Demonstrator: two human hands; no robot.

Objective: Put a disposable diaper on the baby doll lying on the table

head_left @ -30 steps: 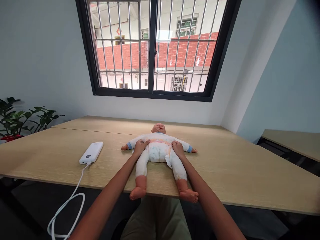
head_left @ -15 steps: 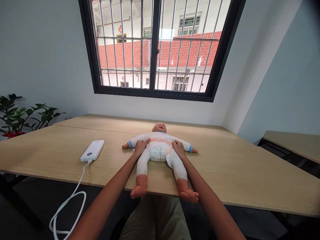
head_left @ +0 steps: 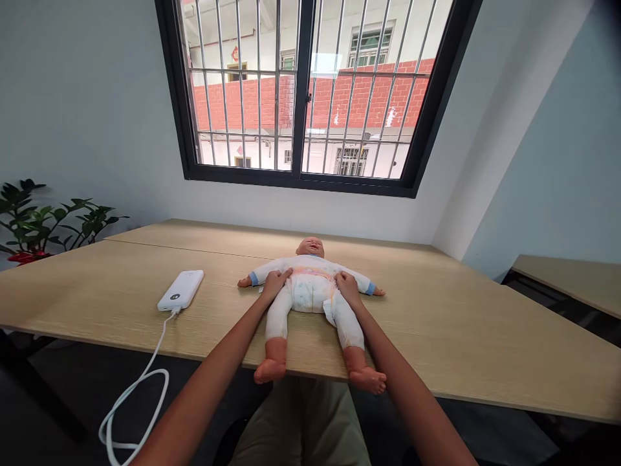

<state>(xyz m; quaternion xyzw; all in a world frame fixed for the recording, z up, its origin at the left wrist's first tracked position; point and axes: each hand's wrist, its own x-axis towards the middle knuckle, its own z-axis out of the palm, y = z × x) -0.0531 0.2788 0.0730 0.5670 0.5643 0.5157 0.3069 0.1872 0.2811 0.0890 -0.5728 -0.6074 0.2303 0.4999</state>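
A baby doll (head_left: 310, 294) in a white long-sleeved suit with blue cuffs and a printed diaper lies on its back on the light wooden table (head_left: 436, 317). Its head points away from me, and its bare feet hang past the near table edge. My left hand (head_left: 275, 284) grips the doll's waist on the left side. My right hand (head_left: 347, 288) grips the opposite side, at the diaper and upper thigh. The doll's back is hidden.
A white power bank (head_left: 180, 290) lies left of the doll, its white cable (head_left: 154, 346) looping down past the table edge. A potted green plant (head_left: 48, 220) stands far left, a barred window (head_left: 305, 90) is ahead, and another table (head_left: 567, 285) is right.
The whole view has shifted slightly, with the window moving right and the table rising a little in the picture. My hands stay in the same places on the doll.
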